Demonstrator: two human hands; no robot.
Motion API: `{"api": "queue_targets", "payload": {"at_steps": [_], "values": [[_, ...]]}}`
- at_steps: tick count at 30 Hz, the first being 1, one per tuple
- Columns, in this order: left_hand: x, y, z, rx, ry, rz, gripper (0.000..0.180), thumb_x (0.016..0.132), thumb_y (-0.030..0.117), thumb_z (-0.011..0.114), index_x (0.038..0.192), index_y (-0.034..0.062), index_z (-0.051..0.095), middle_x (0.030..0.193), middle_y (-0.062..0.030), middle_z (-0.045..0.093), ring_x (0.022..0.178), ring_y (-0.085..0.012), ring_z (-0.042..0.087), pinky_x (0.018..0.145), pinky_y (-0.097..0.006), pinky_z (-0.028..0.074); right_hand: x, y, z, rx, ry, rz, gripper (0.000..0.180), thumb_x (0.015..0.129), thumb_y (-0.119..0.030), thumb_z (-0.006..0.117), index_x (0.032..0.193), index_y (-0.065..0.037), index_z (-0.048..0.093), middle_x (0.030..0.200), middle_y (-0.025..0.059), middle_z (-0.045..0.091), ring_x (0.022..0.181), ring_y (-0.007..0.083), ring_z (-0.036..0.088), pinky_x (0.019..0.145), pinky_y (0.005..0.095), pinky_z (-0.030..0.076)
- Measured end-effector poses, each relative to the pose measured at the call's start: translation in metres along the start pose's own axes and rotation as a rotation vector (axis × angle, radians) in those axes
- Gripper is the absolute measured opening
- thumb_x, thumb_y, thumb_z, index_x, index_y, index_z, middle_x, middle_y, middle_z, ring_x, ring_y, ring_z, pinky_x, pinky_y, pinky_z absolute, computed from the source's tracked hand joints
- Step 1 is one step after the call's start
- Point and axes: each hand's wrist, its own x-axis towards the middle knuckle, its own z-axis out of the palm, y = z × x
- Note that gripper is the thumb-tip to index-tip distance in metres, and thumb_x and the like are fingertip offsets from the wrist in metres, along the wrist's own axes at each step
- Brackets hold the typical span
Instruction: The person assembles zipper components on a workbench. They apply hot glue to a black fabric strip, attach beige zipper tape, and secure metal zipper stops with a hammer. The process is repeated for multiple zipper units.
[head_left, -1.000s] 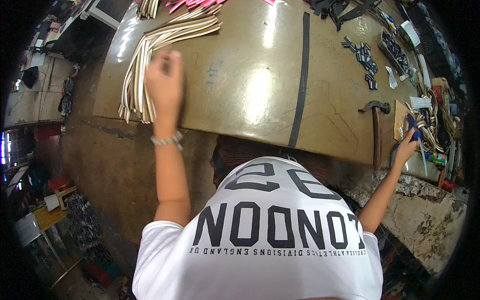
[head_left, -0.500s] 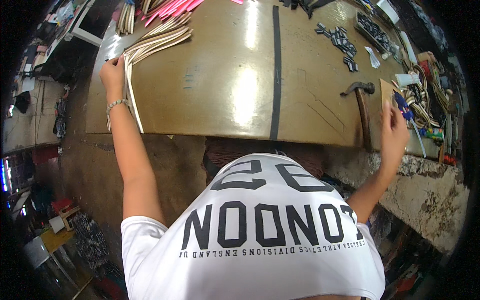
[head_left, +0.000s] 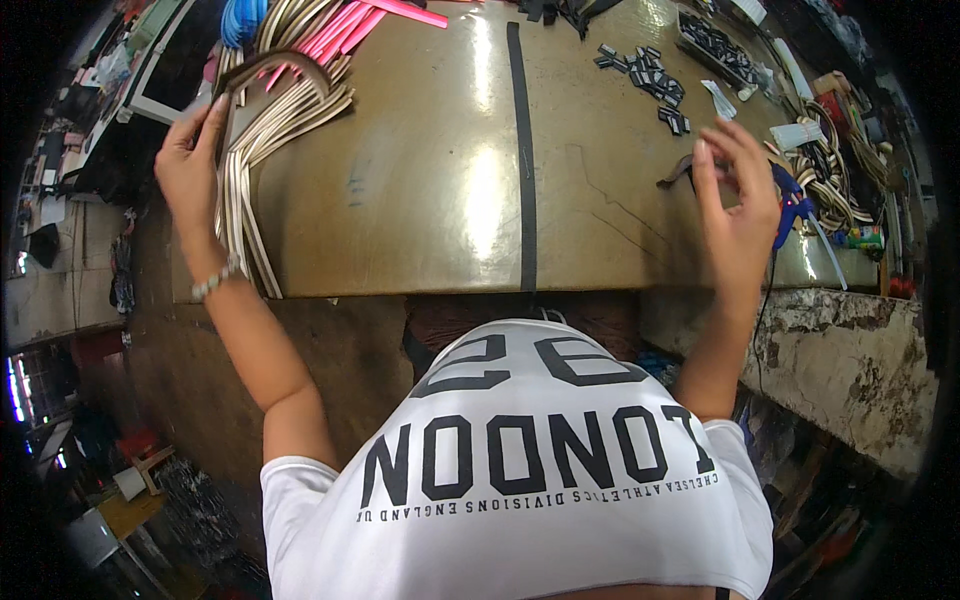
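My left hand is at the table's left edge, thumb and fingers pinched on the end of a dark brown strap, which arches up and over to the right. Beneath it lies a bundle of cream-and-brown straps, bent across the table and reaching its near edge. On the right, my right hand hovers with thumb and fingers apart, and I see nothing between them. A hammer lies just behind that hand, which hides most of it. Beside the hand is a blue glue gun with its cord hanging down.
Pink strips and a blue coil lie at the far left. Several small black-and-silver pieces are scattered at the far right, near a full tray. A black band crosses the table. Coiled straps crowd the right edge.
My left hand has moved left and now raises a strap into an arch. My right hand has moved left and away from the brown flat piece, its fingers opening beside the hammer.
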Motion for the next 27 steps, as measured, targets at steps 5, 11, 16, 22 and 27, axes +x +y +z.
{"api": "queue_targets", "payload": {"at_steps": [5,11,16,22,27], "values": [[-0.056,0.15,0.013,-0.303,-0.192,0.325,0.013,0.084,0.003,0.074,0.094,-0.0057,0.072,0.086,-0.0027,0.065,0.078,-0.0093,0.059,0.07,-0.02,0.045,0.023,-0.04,0.026,0.099,0.168,-0.571,0.033,0.092,-0.019,0.067,0.12,-0.002,0.063,0.128,0.0137,0.059,0.115,0.0202,0.056,0.097,0.0326,0.042],[-0.082,0.169,0.073,-0.564,-0.576,0.201,0.018,0.089,0.015,0.07,0.096,-0.0024,0.072,0.076,-0.005,0.062,0.067,-0.0099,0.054,0.059,-0.024,0.041,0.01,-0.052,0.06,0.629,-0.308,-0.204,0.033,0.089,-0.019,0.072,0.118,-0.005,0.066,0.107,0.0124,0.069,0.095,0.0239,0.067,0.081,0.0313,0.052],[-0.114,0.124,0.14,-0.331,-0.653,-0.06,0.026,0.087,0.023,0.072,0.088,-0.0026,0.072,0.074,-0.0149,0.064,0.064,-0.0213,0.059,0.061,-0.032,0.045,-0.022,-0.011,0.102,0.627,-0.463,0.408,0.028,0.088,-0.018,0.071,0.109,0.0,0.067,0.1,0.016,0.07,0.086,0.0233,0.068,0.079,0.0308,0.052],[-0.137,0.102,0.167,-0.217,-0.622,-0.087,0.027,0.083,0.023,0.075,0.085,-0.0033,0.072,0.076,-0.0195,0.064,0.067,-0.0313,0.061,0.063,-0.04,0.047,-0.041,0.016,0.125,0.301,-0.377,0.175,0.02,0.089,-0.013,0.067,0.102,0.002,0.067,0.098,0.0191,0.068,0.086,0.032,0.068,0.078,0.036,0.052],[-0.139,0.101,0.172,-0.215,-0.584,-0.076,0.027,0.081,0.023,0.076,0.081,-0.0031,0.071,0.072,-0.0181,0.062,0.065,-0.0306,0.059,0.062,-0.039,0.046,-0.043,0.016,0.123,0.326,-0.365,0.181,0.018,0.089,-0.011,0.066,0.101,0.002,0.067,0.097,0.0178,0.067,0.087,0.0323,0.067,0.078,0.0367,0.052]]}}
